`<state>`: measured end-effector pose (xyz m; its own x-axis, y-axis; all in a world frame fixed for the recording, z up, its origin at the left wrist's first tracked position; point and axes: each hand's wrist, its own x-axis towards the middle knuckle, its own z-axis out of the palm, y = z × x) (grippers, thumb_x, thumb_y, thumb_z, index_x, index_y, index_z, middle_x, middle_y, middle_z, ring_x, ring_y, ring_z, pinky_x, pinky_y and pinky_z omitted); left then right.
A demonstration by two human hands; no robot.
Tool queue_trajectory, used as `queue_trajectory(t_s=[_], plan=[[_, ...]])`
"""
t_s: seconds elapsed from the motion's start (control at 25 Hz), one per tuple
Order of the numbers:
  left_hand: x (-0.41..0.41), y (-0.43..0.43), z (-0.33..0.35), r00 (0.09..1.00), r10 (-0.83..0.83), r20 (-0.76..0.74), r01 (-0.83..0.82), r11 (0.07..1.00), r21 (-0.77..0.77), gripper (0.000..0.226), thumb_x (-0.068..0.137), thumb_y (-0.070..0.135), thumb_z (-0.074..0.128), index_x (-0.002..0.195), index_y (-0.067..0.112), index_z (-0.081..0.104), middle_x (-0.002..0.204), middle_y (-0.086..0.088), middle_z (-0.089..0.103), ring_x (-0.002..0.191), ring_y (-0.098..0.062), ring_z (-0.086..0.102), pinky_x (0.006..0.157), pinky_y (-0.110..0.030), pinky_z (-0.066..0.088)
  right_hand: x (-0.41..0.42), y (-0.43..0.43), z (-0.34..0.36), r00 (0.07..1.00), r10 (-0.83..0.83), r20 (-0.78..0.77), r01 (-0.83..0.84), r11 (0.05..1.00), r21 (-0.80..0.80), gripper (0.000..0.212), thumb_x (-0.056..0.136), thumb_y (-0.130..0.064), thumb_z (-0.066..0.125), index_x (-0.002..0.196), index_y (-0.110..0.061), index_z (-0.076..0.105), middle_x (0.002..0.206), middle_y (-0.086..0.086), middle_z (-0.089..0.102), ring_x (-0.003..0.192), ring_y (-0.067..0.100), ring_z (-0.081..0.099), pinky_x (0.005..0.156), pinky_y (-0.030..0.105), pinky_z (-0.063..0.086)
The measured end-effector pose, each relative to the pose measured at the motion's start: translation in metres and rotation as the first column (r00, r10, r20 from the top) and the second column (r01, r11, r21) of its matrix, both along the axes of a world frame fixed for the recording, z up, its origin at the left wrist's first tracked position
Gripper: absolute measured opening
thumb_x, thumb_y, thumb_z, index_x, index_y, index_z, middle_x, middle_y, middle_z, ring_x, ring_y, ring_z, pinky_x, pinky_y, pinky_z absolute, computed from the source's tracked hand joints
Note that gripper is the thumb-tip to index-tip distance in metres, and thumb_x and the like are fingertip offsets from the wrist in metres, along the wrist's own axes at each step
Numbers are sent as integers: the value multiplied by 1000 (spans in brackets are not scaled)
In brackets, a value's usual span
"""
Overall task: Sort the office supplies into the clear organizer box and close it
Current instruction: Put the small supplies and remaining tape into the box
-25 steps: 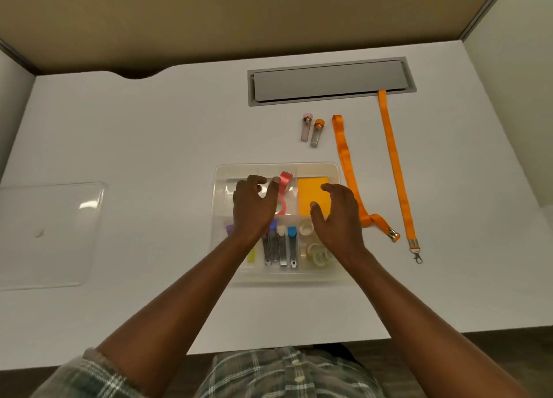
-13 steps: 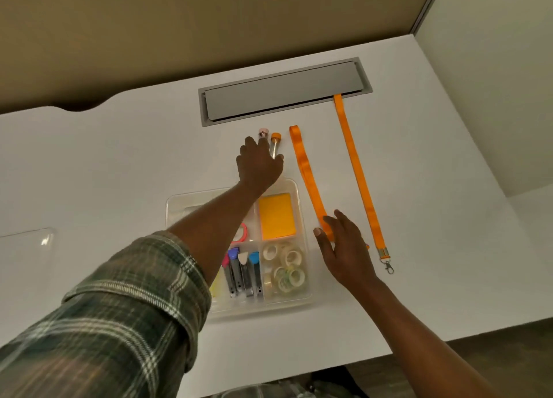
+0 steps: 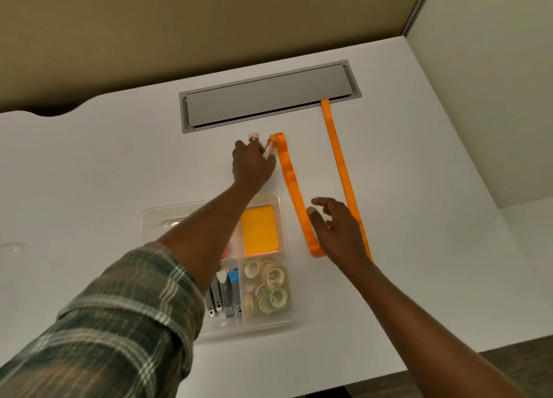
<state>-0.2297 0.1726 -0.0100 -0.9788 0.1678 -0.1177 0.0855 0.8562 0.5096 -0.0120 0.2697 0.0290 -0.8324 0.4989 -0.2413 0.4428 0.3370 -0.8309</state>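
Note:
The clear organizer box point(image 3: 285, 318) lies open on the white desk, holding an orange sticky-note pad point(image 3: 259, 230), several tape rolls point(image 3: 270, 287) and staplers point(image 3: 229, 293). Beyond the box, my left hand point(image 3: 253, 165) closes over two small clear tubes: the pink-capped tube point(image 3: 253, 136) pokes out past my fingers and the orange-capped tube point(image 3: 268, 149) is tilted up in my grip. My right hand point(image 3: 338, 230) hovers with fingers apart over the orange lanyard point(image 3: 291, 182), right of the box. My left forearm hides the box's left compartments.
A grey cable-tray flap point(image 3: 269, 96) is set into the desk at the back; the lanyard's far strap point(image 3: 336, 146) runs under it. The box's clear lid point(image 3: 12, 248) shows at the far left edge. A partition wall stands to the right.
My left hand has closed on the two tubes and tilted the orange-capped one up. My right hand has lifted off the lanyard and spread its fingers. The view has moved closer.

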Motion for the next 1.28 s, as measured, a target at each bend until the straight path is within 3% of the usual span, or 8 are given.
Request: queue_trajectory(t_s=[0.08, 0.2, 0.4, 0.52, 0.76, 1.0, 1.12, 1.28], plan=[[20, 2, 12, 998, -58, 0, 58, 991, 120, 37, 83, 42, 71, 107, 14, 68, 106, -13, 59, 89, -24, 62, 69, -29, 48, -33, 2, 8, 983, -147, 108, 171, 948, -268, 41, 94, -45, 60, 129, -25, 57, 129, 0, 63, 115, 19, 61, 97, 39, 53], [55, 3, 36, 987, -154, -42, 159, 961, 227, 34, 82, 42, 72, 107, 19, 67, 105, -7, 56, 90, -15, 54, 71, -25, 41, -75, 6, 17, 950, -255, 179, 311, 757, -574, 54, 91, -51, 62, 136, -24, 51, 130, 6, 62, 109, 23, 65, 93, 41, 57], [86, -48, 62, 986, -142, -85, 163, 923, 349, 28, 85, 37, 71, 108, 22, 67, 104, -4, 56, 90, -14, 55, 73, -27, 50, -106, -28, 44, 982, -177, 67, 183, 795, -578, 31, 95, -38, 62, 121, -21, 62, 117, 5, 70, 99, 24, 71, 79, 35, 61], [108, -54, 69, 994, -105, -44, 113, 881, 460, 27, 85, 39, 72, 107, 25, 67, 106, 0, 57, 91, -11, 58, 70, -17, 48, -96, -22, 49, 982, -182, 54, 180, 799, -573, 18, 98, -26, 57, 115, -22, 64, 109, 5, 73, 94, 24, 72, 73, 30, 59], [151, -151, 82, 984, 141, 107, -176, 844, 507, 23, 91, 43, 64, 108, 27, 67, 106, 14, 60, 91, 0, 61, 72, -12, 50, -83, -89, 63, 987, -37, 154, 124, 787, -605, 22, 99, -18, 50, 116, -16, 63, 106, 10, 71, 96, 31, 71, 85, 40, 60], [207, -255, 73, 969, 195, 151, -242, 874, 421, 22, 91, 38, 63, 109, 25, 68, 110, 9, 59, 92, -4, 61, 67, -8, 48, -49, -180, 54, 932, 343, 120, -289, 899, -330, 27, 93, -22, 63, 120, -27, 60, 107, -5, 66, 89, 11, 68, 78, 28, 61], [226, -289, 57, 972, 155, 174, -204, 928, 312, 30, 90, 38, 66, 116, 24, 67, 116, 7, 56, 96, -10, 61, 69, -16, 53, -39, -218, 46, 842, 521, 142, -515, 853, -82, 35, 91, -28, 68, 124, -23, 57, 103, -7, 64, 88, 11, 64, 73, 20, 53], [239, -308, 43, 981, 96, 170, -136, 960, 243, 37, 87, 39, 68, 122, 27, 64, 119, 5, 54, 103, -12, 59, 79, -30, 57, -32, -253, 30, 767, 583, 269, -620, 781, 75, 40, 92, -33, 67, 126, -17, 56, 114, 4, 65, 99, 20, 63, 84, 27, 49]])
